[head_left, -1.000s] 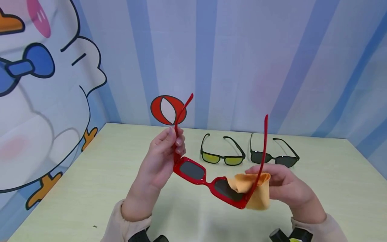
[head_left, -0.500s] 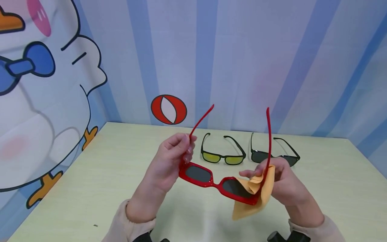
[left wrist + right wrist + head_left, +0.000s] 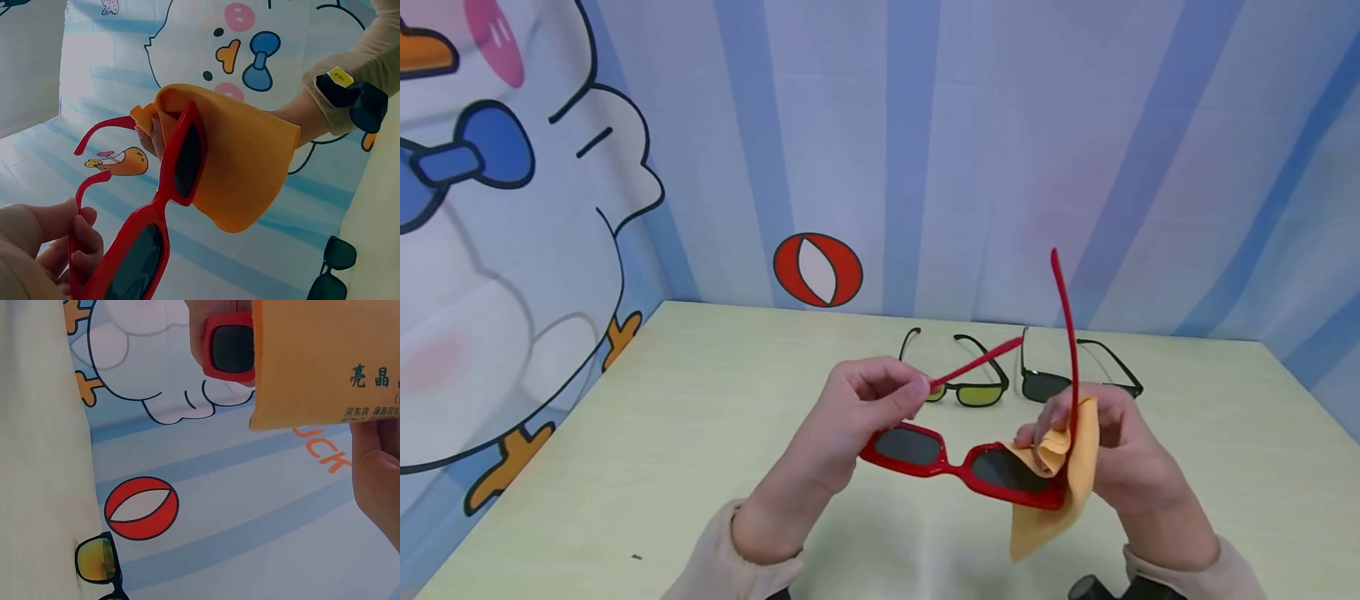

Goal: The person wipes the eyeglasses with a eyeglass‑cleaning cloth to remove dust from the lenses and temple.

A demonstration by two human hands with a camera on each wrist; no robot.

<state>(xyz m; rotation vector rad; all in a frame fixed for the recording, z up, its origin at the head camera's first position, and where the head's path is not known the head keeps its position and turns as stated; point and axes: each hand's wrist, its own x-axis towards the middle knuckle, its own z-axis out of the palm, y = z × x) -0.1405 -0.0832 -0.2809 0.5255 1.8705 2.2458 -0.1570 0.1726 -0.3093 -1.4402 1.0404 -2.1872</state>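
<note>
Above the table (image 3: pixel 625 417), we hold the red pair (image 3: pixel 952 470) between both hands. Our left hand (image 3: pixel 868 408) pinches one temple (image 3: pixel 973 365), probably to steady it without smudging anything. Our right hand (image 3: pixel 1138 454) grips the cloth (image 3: pixel 1081 467), folded round the other end and over part of the right lens (image 3: pixel 1000 468), likely to shield it from bare skin. The yellow pair (image 3: pixel 979 396) and dark pair (image 3: pixel 1043 387) rest behind, perhaps set back to leave us room.

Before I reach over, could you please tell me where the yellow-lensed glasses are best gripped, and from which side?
I'd probably pinch the yellow-lensed glasses from above, by the temple on the head view's right: it lies unfolded behind the lenses, and dark-lensed glasses sit close beside it. The left hand partly hides the other temple.
</note>
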